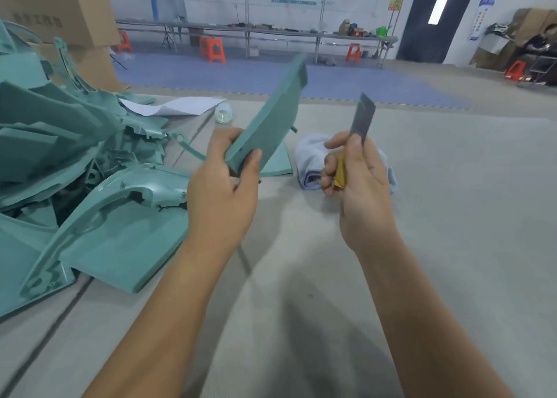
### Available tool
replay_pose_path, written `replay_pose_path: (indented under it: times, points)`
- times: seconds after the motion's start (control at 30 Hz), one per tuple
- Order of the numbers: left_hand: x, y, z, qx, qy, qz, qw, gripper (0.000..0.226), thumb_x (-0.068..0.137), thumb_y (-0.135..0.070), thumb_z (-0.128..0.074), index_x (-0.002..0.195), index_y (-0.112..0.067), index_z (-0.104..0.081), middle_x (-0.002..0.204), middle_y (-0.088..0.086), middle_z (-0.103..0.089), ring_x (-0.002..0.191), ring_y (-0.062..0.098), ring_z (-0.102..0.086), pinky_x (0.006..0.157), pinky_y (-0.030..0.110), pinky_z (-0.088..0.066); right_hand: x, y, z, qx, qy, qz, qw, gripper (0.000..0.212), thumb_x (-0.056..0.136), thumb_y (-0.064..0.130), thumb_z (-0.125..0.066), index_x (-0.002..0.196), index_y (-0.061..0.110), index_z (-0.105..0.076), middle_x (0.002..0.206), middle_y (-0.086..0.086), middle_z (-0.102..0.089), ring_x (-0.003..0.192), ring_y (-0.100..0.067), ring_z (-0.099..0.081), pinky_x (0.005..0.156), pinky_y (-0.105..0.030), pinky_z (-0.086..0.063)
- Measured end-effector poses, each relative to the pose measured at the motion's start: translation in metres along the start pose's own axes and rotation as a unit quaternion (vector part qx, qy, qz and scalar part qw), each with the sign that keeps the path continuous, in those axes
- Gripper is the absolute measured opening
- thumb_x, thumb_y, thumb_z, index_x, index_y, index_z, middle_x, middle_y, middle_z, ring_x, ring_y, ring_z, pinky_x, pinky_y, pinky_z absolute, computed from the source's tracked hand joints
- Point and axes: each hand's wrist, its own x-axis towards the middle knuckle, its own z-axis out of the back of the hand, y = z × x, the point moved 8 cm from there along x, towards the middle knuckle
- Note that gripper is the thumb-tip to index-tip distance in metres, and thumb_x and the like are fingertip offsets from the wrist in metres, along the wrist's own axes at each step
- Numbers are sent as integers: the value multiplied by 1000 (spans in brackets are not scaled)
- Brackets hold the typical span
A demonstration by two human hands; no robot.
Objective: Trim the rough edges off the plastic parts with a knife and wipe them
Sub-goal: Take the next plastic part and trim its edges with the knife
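My left hand [224, 180] grips the lower end of a long teal plastic panel [268, 117], which tilts up and away to the right above the table. My right hand [352, 174] holds a knife [363, 120] with a yellow handle; its dark blade points up, a short way right of the panel and not touching it. A light blue cloth [313, 159] lies folded on the table behind my right hand. Another flat teal part [280, 164] lies beneath the held panel.
A large heap of teal plastic parts [75, 156] fills the left of the grey table [452, 217]. Cardboard boxes [60, 9] stand behind the heap. A white sheet [177, 105] and a tape roll [223, 113] lie further back. Benches and orange stools stand across the room.
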Motion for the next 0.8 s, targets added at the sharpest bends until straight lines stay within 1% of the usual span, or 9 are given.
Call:
replay_pose_path:
  times: [0.03, 0.1, 0.17, 0.23, 0.3, 0.4, 0.53, 0.67, 0.8]
  points:
    - [8, 2, -6, 17, 25, 8, 1000, 18, 87, -38, -55, 99, -48, -47, 83, -38, -58, 70, -6, -57, 58, 14, -42, 0, -2, 8, 1, -16, 5, 1000, 31, 97, 39, -40, 80, 35, -65, 60, 4, -48, 55, -11, -43, 52, -18, -37]
    - [18, 8, -26, 12, 90, 24, 996, 14, 85, -39, -57, 98, -44, -56, 80, -32, -63, 75, -2, -62, 68, 22, -49, -1, -10, 19, 3, -45, -5, 999, 31, 101, 36, -38, 86, 28, -64, 54, 4, -40, 49, -10, -36, 49, -18, -33]
    - [14, 12, -46, -3, 142, 24, 990, 14, 87, -40, -56, 96, -33, -63, 80, -18, -67, 77, 6, -62, 73, 31, -50, 0, -25, 24, 35, -62, -54, 996, 31, 103, 34, -37, 87, 19, -58, 52, 5, -32, 44, -8, -27, 42, -17, -27]
    - [-2, 17, -63, 5, 174, 13, 985, 29, 88, -40, -53, 96, -16, -66, 81, -2, -68, 76, 13, -59, 74, 36, -48, -2, -38, 25, 88, -66, -105, 988, 27, 102, 33, -38, 81, 19, -49, 51, 5, -32, 41, -7, -26, 38, -17, -24]
    - [-17, 25, -69, -23, 171, 22, 985, 34, 89, -38, -53, 100, -10, -66, 89, 3, -68, 84, 16, -61, 79, 34, -47, -4, -45, 29, 82, -73, -100, 989, 28, 98, 32, -42, 73, 23, -49, 51, 4, -41, 43, -8, -32, 40, -19, -27]
    - [-24, 35, -68, -74, 141, 67, 985, 33, 90, -37, -52, 103, -10, -65, 95, 3, -70, 91, 15, -63, 83, 28, -47, -7, -51, 34, 80, -83, -82, 990, 32, 98, 32, -47, 69, 29, -60, 58, 4, -52, 50, -9, -43, 47, -19, -37]
    - [-27, 41, -65, -121, 120, 83, 982, 24, 95, -26, -52, 112, -15, -66, 105, -12, -70, 101, 2, -63, 89, 17, -45, -5, -58, 37, 120, -95, -92, 984, 41, 102, 24, -45, 66, 32, -63, 57, 10, -45, 51, -6, -38, 43, -18, -30]
    - [-29, 46, -70, -137, 127, 90, 978, 26, 95, -24, -52, 113, -11, -66, 108, -6, -70, 105, 8, -63, 95, 27, -47, -6, -66, 41, 115, -124, -98, 981, 28, 103, 22, -46, 79, 20, -61, 58, 11, -44, 49, -4, -34, 43, -17, -26]
    - [-33, 47, -72, -164, 136, 98, 972, 24, 97, -19, -51, 115, -10, -65, 112, -2, -70, 109, 15, -62, 100, 39, -46, -10, -73, 42, 101, -133, -114, 979, 31, 103, 20, -45, 74, 16, -54, 59, 8, -40, 50, -7, -29, 44, -20, -20]
